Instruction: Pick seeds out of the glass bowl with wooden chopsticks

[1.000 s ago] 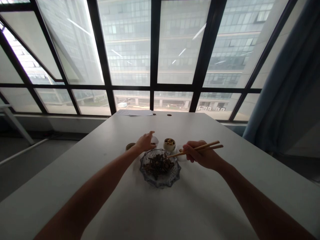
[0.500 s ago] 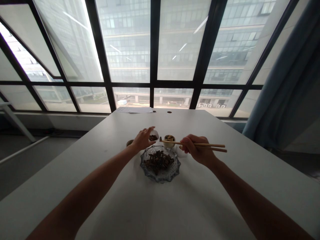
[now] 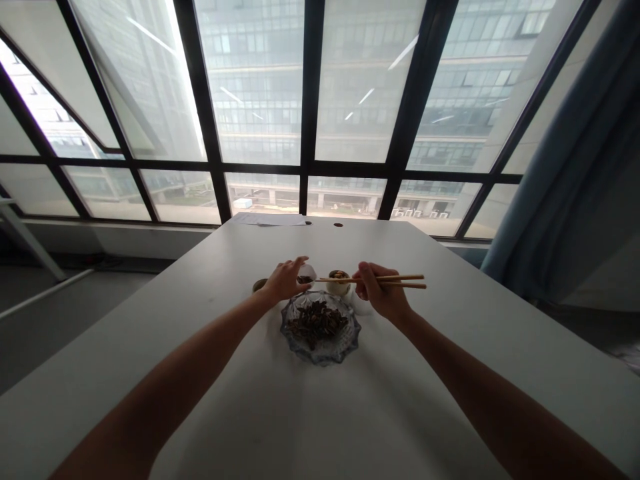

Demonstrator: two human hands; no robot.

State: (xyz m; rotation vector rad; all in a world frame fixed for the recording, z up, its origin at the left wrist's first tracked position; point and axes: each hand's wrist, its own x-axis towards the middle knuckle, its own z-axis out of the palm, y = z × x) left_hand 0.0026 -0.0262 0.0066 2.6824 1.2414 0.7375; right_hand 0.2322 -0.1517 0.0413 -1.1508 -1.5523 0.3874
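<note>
Nearest, on the white table [image 3: 240, 393]: a scalloped glass bowl [image 3: 325, 359] with a heap of dark dried pieces [image 3: 317, 320]. The bowl is where it was; the chopsticks have left it. A second ago their tips were down in the heap; half a second ago they were up, a dark piece at the end.

Just beyond, right hand [image 3: 383, 288] closed round the chopsticks [image 3: 410, 277], held nearly level. It has come in leftward, and the tips now reach the edge of a small white bowl [image 3: 311, 270]. No piece can be made out at the tips; whether it has been let go, cannot tell. Reading: this is the delivery end of the carry, from glass bowl to small bowl.

Left hand [image 3: 283, 279] much as before, thumb and fingers parted around the white bowl; whether they press on it, cannot tell. Dark pieces inside it.

Alongside: a cup [image 3: 338, 290] of pale pieces, partly behind the chopsticks; a pale dish [image 3: 361, 305] under the right hand, mostly hidden; a brown-topped pot [image 3: 259, 285] behind the left wrist. Far edge: papers [image 3: 270, 219], then windows.
</note>
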